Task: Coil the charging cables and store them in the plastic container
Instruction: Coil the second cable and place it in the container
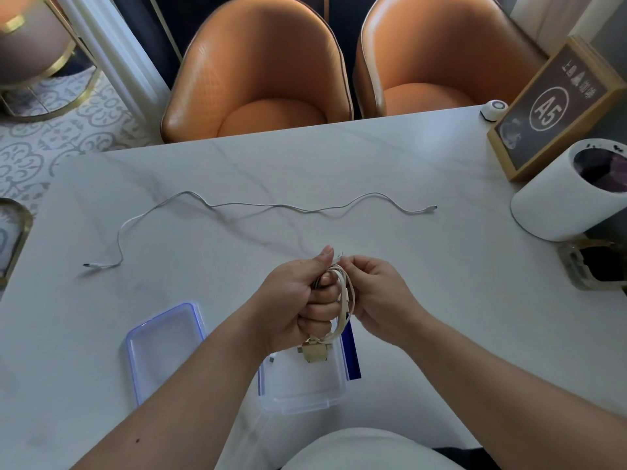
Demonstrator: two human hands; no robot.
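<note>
Left hand fisted through coiled cable, right hand pinching its end

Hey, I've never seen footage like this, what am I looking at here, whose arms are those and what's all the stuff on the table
This is one picture from a camera worn on a person's head, looking down at their own two bare hands. No machine is involved. The left hand has a closed grip around a beige cable wound into loops, and the right hand pinches the end of that cable. Under the hands, on the white marble table, sits an open clear plastic container, with its lid lying beside it to the left. Farther away a white cable lies stretched out, not yet coiled. Two orange chairs stand behind the table.
</note>
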